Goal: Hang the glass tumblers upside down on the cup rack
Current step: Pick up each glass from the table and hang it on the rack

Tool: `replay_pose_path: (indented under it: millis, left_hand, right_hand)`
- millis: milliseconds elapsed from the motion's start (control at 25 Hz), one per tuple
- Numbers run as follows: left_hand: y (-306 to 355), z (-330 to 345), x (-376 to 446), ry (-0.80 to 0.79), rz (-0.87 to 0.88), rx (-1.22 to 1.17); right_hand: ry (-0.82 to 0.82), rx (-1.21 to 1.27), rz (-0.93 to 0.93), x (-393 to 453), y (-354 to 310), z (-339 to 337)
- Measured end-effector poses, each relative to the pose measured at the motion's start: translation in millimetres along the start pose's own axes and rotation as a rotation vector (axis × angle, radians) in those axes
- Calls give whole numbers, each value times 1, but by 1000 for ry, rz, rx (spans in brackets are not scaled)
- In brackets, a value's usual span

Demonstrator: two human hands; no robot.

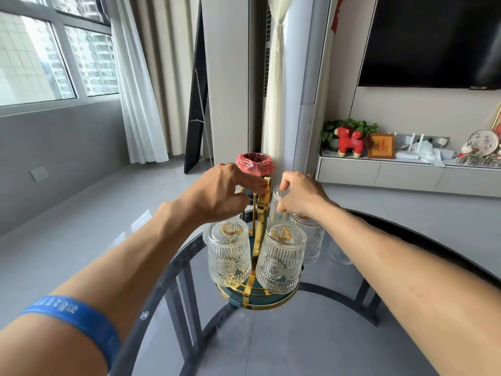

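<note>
Head view: the cup rack (260,207), gold frame on a teal base, sits centre frame on the glass table (339,335). I count two tumblers already inverted on its near pegs, front left tumbler (229,255) and front right tumbler (280,259), with another behind the right one (309,240). The right hand (301,195) has its fingers pinched on the base of a raised tumbler (279,204), upside down just right of the gold handle. The left hand (219,192) reaches the handle top; its fingers curl toward it, but I cannot tell if they grip.

My read: seating this glass on a rear peg. To do it well, lower straight, keep the rim clear of its neighbours, steady the rack, and let go only once the glass bears on the peg.
</note>
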State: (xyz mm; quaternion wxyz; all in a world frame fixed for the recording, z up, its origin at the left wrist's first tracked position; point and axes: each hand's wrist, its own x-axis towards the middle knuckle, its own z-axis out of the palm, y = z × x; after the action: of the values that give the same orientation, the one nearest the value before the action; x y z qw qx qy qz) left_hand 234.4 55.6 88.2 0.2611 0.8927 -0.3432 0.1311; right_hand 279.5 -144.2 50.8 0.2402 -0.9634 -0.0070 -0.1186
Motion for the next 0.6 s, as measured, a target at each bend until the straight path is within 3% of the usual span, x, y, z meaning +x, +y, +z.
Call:
replay_pose_path:
  millis: [240,400,520,600]
  left_hand:
    - [2,9,-6,42,-40,-43]
    - [23,14,-14,79,-36,123]
    - [38,12,-20,-1,-90,262]
    - [54,18,-29,43,-92,361]
  right_hand:
    - [-55,-29,16,0,2,-2]
    - [18,-73,25,-9,0,3]
    - [33,45,19,-21,1,1]
    - [146,115,-39,-38,9,-8]
